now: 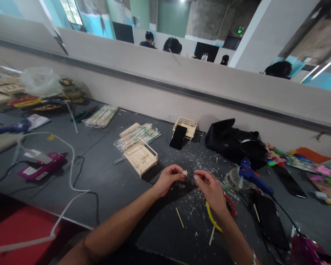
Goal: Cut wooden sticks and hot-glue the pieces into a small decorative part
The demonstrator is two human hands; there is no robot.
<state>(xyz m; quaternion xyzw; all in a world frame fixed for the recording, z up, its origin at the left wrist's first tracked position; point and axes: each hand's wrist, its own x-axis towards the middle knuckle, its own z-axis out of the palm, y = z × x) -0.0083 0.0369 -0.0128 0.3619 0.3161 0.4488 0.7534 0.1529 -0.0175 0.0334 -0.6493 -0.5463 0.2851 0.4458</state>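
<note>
My left hand (171, 179) pinches a small flower-shaped piece of pale wood (185, 172) between thumb and fingertips. Just right of it, my right hand (209, 187) has its thumb and fingers pressed together; anything between them is too small to make out. Beneath my right wrist lies a tool with a yellow handle (213, 218) and a red one, its working end hidden. Left of my hands stands a miniature wooden bench-like model (132, 156) with several small pieces on its slatted top. Loose wooden sticks (180, 217) lie near me among scattered chips.
A phone (178, 137) leans on a second wooden model (191, 129) at the back. Bagged sticks (146, 133) lie behind the first model. At right are a blue glue gun (249, 172), a black bag (223, 138) and phones. White cable (71, 173) crosses the left side.
</note>
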